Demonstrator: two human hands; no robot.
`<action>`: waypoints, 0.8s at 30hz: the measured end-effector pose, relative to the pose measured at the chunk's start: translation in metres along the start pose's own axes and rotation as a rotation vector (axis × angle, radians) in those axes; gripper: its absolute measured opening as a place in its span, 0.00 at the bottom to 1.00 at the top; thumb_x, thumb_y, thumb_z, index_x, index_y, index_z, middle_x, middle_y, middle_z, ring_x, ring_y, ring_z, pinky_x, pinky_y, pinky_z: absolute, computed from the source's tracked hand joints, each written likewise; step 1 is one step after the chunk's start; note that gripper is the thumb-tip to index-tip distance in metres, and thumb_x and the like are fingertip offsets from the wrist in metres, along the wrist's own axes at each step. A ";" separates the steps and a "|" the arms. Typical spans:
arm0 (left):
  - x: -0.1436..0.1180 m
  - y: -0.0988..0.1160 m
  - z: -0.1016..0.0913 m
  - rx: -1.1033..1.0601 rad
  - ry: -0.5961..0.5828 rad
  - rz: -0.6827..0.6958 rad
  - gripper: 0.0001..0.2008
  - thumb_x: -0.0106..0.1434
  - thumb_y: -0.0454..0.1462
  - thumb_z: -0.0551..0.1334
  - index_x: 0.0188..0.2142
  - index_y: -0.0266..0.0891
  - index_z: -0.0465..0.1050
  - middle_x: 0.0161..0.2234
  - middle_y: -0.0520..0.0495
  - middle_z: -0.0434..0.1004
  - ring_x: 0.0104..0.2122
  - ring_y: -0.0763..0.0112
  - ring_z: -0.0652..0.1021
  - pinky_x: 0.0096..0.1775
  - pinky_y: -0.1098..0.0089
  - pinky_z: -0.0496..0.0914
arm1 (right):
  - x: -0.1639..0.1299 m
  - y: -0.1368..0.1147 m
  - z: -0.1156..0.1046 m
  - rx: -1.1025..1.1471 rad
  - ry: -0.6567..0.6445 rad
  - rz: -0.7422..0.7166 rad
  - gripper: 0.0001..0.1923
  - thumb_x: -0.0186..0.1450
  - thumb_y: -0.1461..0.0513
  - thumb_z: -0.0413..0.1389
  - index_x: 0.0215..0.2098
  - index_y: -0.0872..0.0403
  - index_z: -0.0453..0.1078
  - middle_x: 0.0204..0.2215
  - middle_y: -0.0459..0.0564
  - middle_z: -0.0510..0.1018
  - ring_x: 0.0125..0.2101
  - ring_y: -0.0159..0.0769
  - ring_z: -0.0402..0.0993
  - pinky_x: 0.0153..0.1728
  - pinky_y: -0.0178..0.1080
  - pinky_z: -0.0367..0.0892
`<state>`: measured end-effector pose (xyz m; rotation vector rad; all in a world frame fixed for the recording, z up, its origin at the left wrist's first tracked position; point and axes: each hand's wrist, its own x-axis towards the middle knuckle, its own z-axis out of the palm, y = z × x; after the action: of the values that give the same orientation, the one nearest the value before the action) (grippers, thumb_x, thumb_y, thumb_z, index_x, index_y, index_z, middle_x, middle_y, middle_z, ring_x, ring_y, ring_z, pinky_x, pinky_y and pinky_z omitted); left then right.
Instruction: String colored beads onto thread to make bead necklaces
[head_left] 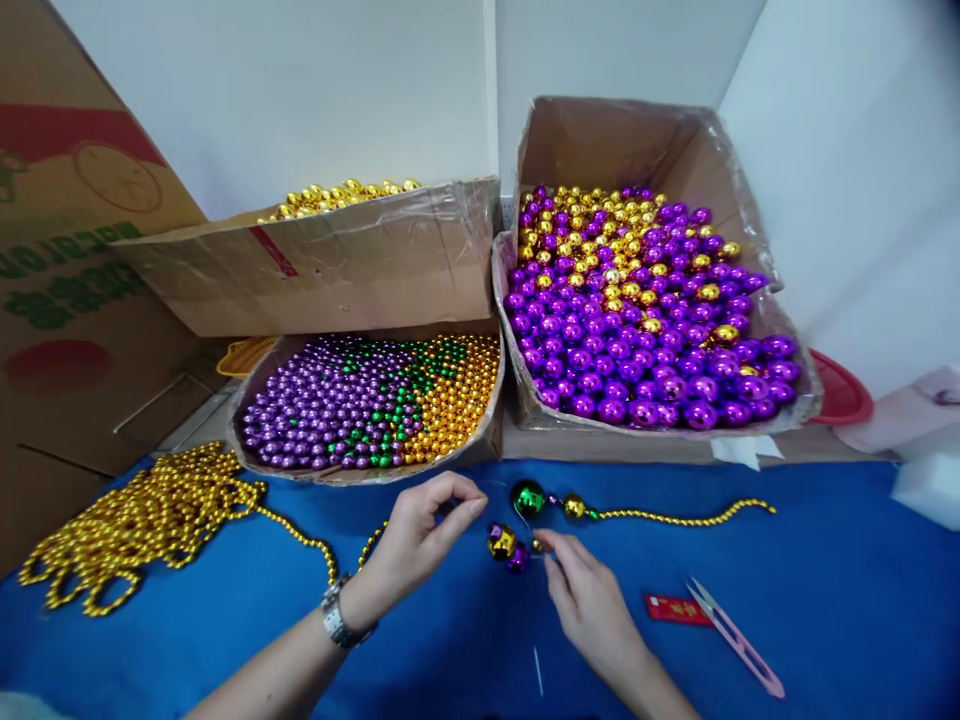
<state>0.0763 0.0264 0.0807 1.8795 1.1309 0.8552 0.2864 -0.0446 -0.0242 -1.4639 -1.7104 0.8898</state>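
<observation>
My left hand [416,535], a watch on its wrist, pinches thumb and forefinger together on a thin clear thread that is barely visible. Close by on its right, my right hand [589,590] holds a small gold bead [536,546] at its fingertips. Just left of those fingertips sit a large gold bead [500,541] and a purple bead [517,558]. Beyond them lies a large green ball bead [528,497], strung in line with a gold bead [574,507] and a thin gold bead chain [675,519] that stretches right.
Pink thread snips [739,640] lie beside a red packet [677,609] on the blue cloth [450,640]. A heap of gold bead chain [150,520] rests at left. Behind stand a box of small beads [337,400] and a box of larger purple and gold beads [622,370].
</observation>
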 end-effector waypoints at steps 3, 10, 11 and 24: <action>0.007 0.026 -0.010 0.025 0.039 0.118 0.05 0.62 0.36 0.60 0.33 0.36 0.72 0.33 0.46 0.76 0.33 0.70 0.75 0.36 0.71 0.69 | 0.015 -0.027 -0.020 0.001 0.013 -0.074 0.16 0.69 0.60 0.43 0.54 0.50 0.64 0.48 0.52 0.73 0.46 0.39 0.71 0.46 0.40 0.68; 0.018 0.069 -0.024 -0.084 0.212 0.122 0.04 0.59 0.36 0.63 0.30 0.37 0.74 0.31 0.47 0.77 0.32 0.68 0.76 0.34 0.71 0.70 | 0.039 -0.073 -0.030 0.127 -0.101 -0.205 0.13 0.70 0.61 0.45 0.43 0.52 0.70 0.33 0.48 0.76 0.32 0.33 0.73 0.33 0.32 0.66; 0.018 0.069 -0.024 -0.120 0.252 0.106 0.04 0.58 0.36 0.63 0.30 0.37 0.74 0.31 0.47 0.77 0.31 0.68 0.76 0.33 0.71 0.70 | 0.040 -0.076 -0.033 0.135 -0.092 -0.206 0.13 0.70 0.61 0.45 0.39 0.52 0.71 0.30 0.47 0.76 0.30 0.32 0.73 0.32 0.32 0.65; 0.028 0.032 0.017 -0.377 -0.275 0.122 0.26 0.57 0.39 0.64 0.55 0.41 0.64 0.49 0.43 0.72 0.49 0.56 0.71 0.48 0.61 0.67 | 0.074 -0.154 -0.091 0.673 -0.143 -0.311 0.11 0.69 0.57 0.48 0.38 0.53 0.69 0.18 0.39 0.63 0.19 0.24 0.62 0.22 0.28 0.60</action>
<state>0.1136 0.0370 0.1046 1.6969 0.6424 0.7837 0.2778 0.0143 0.1599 -0.6850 -1.4675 1.2541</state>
